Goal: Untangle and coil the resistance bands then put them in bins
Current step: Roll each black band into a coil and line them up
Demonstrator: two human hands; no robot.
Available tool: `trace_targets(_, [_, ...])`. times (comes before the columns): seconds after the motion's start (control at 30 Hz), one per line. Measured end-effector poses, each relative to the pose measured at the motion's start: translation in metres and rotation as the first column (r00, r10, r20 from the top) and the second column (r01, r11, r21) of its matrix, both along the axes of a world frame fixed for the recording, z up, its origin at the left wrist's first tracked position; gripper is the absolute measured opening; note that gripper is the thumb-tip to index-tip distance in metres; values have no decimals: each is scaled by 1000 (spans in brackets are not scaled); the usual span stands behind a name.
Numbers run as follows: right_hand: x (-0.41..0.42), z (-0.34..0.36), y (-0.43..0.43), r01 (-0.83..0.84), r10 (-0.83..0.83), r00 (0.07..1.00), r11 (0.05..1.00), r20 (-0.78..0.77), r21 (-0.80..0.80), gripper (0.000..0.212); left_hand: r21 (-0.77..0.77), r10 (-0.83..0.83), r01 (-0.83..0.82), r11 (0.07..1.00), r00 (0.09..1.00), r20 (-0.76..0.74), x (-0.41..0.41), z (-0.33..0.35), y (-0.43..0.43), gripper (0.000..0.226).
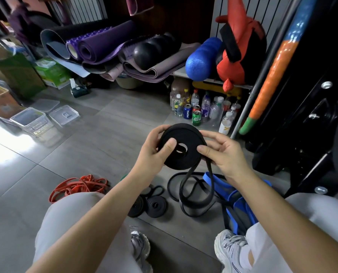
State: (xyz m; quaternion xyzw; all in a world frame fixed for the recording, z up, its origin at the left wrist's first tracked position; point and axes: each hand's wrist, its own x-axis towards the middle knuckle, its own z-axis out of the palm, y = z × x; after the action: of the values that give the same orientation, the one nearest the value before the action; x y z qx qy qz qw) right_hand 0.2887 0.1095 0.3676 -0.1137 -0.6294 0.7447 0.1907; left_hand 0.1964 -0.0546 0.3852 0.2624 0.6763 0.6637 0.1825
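Gripping black band coil (181,146), both hands

— The black ones?
— Three: one half-wound coil (183,133) at centre, two finished coils (156,206) at six o'clock.
— And the rest?
— Three cans (187,113) at one o'clock, one red tangle (79,186) at eight.

— How are the arms set?

— Both forearms are bare and reach forward from the body, angling in toward each other so the hands meet in front.

— The left hand?

— The left hand (154,152) grips the black coil (185,134) at its left edge, thumb pressed flat on the near face, fingers curled round the top rim.

— And the right?

— The right hand (225,154) pinches the coil's right edge, thumb on the near side, index finger lying along the rim, the other fingers loosely bent.
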Motion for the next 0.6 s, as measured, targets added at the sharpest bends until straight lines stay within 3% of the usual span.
trace_targets(0.07, [0,0,1,-13,12,1000,999,18,42,40,-16,47,-46,999,999,17,-6,5,-1,9])
trace_targets(0.13, [0,0,1,-28,26,999,997,28,73,41,-46,43,-42,998,999,23,-9,9,-4,6])
trace_targets(0.33, [6,-1,9,-83,75,995,986,60,148,43,-185,-66,64,981,998,-5,-5,11,-7,17])
trace_targets(0.53, [6,-3,8,-92,78,994,980,82,178,45,-225,-75,71,972,997,-10,-1,10,-4,10])
trace_targets(0.6, [6,-4,7,-105,87,990,978,108,182,45,-252,-102,88,964,994,-42,2,9,-2,18])
